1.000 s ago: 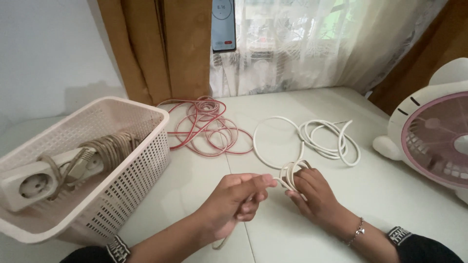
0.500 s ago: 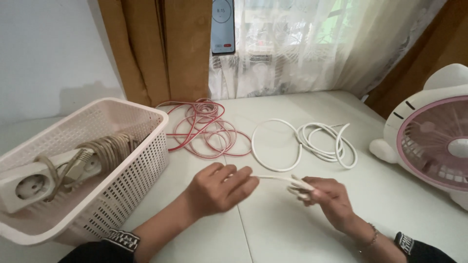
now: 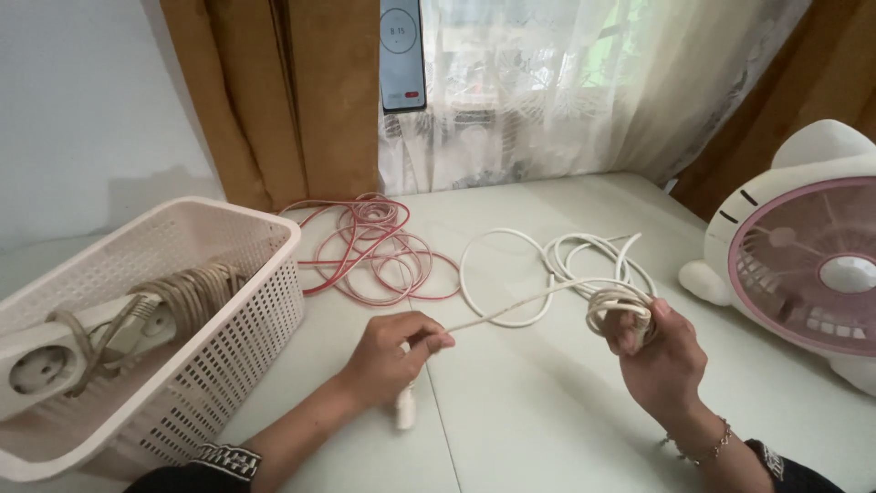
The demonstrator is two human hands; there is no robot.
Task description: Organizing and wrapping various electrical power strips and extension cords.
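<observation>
The left hand (image 3: 388, 354) is pinching the thin white cable (image 3: 511, 310) near its plug; the right hand (image 3: 659, 351) is closing, probably, around small coils; it is looking light and limp above the table (image 3: 547, 429).

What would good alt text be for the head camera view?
A person's right hand holds a small coil of white cable, the left hand pinching its taut end. A pink basket sits left, a fan right.

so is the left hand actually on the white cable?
Touching. The head view shows the left hand pinching the white cable between thumb and fingers; the strand runs taut to small coils wound on the right hand.
</observation>
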